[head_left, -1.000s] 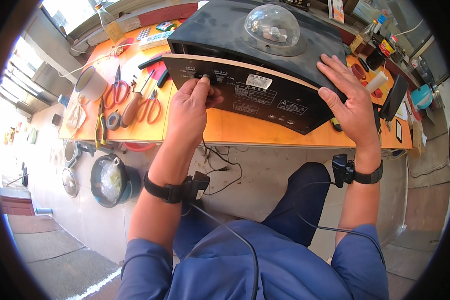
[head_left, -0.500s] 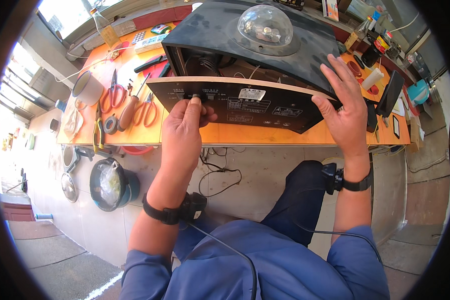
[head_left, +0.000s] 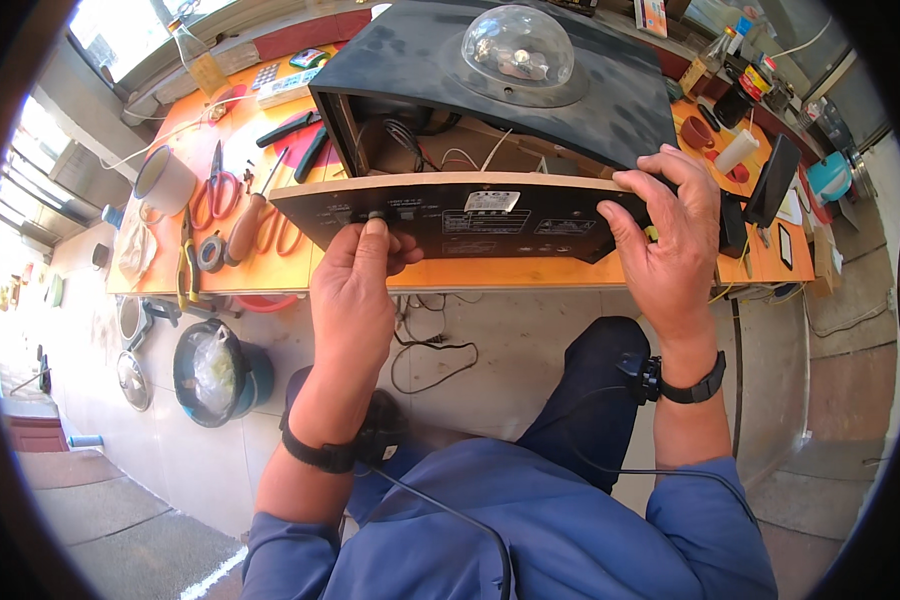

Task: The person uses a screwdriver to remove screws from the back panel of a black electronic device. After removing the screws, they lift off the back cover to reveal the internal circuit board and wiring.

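Observation:
A black box-shaped cabinet [head_left: 400, 65] stands on the orange table, with a clear dome [head_left: 518, 45] on its top. Its black rear panel [head_left: 440, 245], with a raw wood edge and a white sticker, tilts away from the cabinet. Through the gap between them, wires [head_left: 400, 135] show inside. My left hand [head_left: 355, 290] is closed at the panel's left part, its thumb by a small switch or knob. At the right end my right hand [head_left: 670, 240] hooks its fingers over the panel's top edge, thumb against the printed face.
Scissors [head_left: 216, 195], a screwdriver [head_left: 246, 230], pliers [head_left: 188, 260] and a white mug [head_left: 165, 180] lie or stand left on the table. At right are a phone [head_left: 777, 185] and a white candle-like cylinder [head_left: 738, 150]. A dark bucket [head_left: 240, 375] sits on the floor.
The panel has tipped further outward at its top, widening the gap to the cabinet. My right hand's spread fingers have bent over the panel's edge. My left hand stays at the switch area.

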`<action>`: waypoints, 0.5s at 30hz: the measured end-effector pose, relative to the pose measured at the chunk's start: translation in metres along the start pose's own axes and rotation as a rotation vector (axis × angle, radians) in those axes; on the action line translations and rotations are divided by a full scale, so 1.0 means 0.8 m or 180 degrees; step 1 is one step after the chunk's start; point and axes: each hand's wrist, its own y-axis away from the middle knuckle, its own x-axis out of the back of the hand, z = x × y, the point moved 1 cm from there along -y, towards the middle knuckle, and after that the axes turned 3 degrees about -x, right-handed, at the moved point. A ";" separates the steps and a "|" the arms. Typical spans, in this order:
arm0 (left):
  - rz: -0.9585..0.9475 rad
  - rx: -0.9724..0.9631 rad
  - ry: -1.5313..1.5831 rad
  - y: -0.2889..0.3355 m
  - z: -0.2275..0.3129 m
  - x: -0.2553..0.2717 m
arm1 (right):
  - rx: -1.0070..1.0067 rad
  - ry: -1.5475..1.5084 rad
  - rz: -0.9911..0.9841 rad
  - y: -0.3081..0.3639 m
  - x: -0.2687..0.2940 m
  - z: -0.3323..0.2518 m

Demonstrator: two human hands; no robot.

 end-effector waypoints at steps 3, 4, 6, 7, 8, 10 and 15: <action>-0.0015 -0.0054 -0.0084 0.005 0.001 0.000 | 0.0016 -0.0119 0.0050 -0.003 -0.003 0.000; -0.0007 -0.0078 -0.0084 0.007 0.002 0.000 | 0.0038 -0.0125 0.0050 -0.003 -0.004 0.000; 0.0003 -0.0108 -0.0078 0.010 0.002 -0.001 | 0.0074 -0.0145 0.0028 -0.004 -0.004 0.001; 0.0013 -0.0120 -0.0065 0.011 0.002 -0.001 | 0.0112 -0.0143 0.0048 -0.003 -0.005 0.002; -0.0003 -0.0161 -0.0019 0.011 0.002 -0.001 | 0.0093 -0.0150 0.0038 -0.003 -0.005 0.002; 0.0019 -0.0170 -0.0077 0.011 0.001 -0.001 | 0.0002 -0.0167 -0.0029 -0.001 -0.006 0.002; 0.0015 -0.0225 0.0030 0.005 -0.004 0.000 | -0.0331 -0.0328 -0.0249 -0.001 -0.009 0.003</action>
